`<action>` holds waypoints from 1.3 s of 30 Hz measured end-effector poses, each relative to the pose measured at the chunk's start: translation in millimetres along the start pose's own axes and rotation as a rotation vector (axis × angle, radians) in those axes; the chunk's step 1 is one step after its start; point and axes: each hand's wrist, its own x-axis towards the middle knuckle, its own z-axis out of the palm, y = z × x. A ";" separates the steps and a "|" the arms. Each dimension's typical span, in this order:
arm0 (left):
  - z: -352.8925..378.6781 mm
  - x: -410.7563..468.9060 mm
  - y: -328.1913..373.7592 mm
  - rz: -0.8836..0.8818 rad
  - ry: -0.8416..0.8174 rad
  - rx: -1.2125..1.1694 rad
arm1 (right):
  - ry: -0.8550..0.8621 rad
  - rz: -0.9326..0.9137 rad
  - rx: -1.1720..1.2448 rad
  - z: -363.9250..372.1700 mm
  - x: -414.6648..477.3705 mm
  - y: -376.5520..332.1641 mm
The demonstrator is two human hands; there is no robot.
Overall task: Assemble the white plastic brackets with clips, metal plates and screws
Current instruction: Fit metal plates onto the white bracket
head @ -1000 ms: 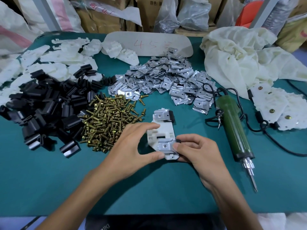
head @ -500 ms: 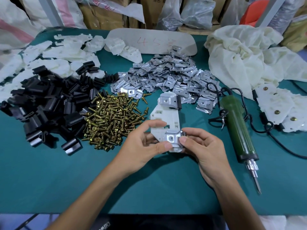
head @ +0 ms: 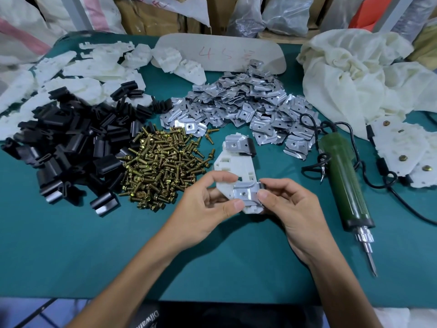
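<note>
Holding the white plastic bracket (head: 236,166) over the green table (head: 71,245), I have both hands at its near end. My left hand (head: 203,209) pinches the bracket's left edge between thumb and forefinger. My right hand (head: 290,209) grips the right edge, with the thumb pressed on the near metal plate (head: 246,194) seated there and the other fingers curled behind. At the bracket's far end I see a second metal plate (head: 236,144) with a black clip (head: 251,147) on its right side. I cannot tell whether that far end touches the table.

Just left of the bracket lies the heap of brass screws (head: 160,166). Further left is the pile of black clips (head: 71,147), and behind that the loose white brackets (head: 82,74). The pile of metal plates (head: 248,100) lies beyond the bracket. To my right the green electric screwdriver (head: 343,183) lies flat with its bit pointing toward me, and the finished brackets (head: 402,147) are beside it.
</note>
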 end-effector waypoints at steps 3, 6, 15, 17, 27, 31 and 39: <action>-0.5 -0.3 0.7 0.009 -0.023 0.053 | 0.001 -0.006 0.000 0.9 -0.2 1.0; 0.4 -1.5 3.4 0.031 -0.050 0.087 | 0.004 -0.005 0.029 0.6 -1.2 0.7; 4.6 0.4 9.7 -0.041 0.081 -0.052 | -0.057 -0.014 0.008 -2.6 -5.6 -0.5; 2.5 0.4 10.0 -0.052 0.084 -0.042 | -0.048 -0.008 0.019 -3.3 -5.8 -0.9; -26.0 -11.2 55.8 0.665 0.148 1.161 | -0.152 0.137 0.177 -22.0 -1.9 -9.5; -25.9 -15.1 72.1 0.770 0.068 1.345 | -0.136 0.148 0.073 -31.7 -1.4 -17.0; -19.0 2.3 53.4 0.159 -0.192 1.048 | 0.093 0.054 -0.131 -58.1 -2.3 -14.6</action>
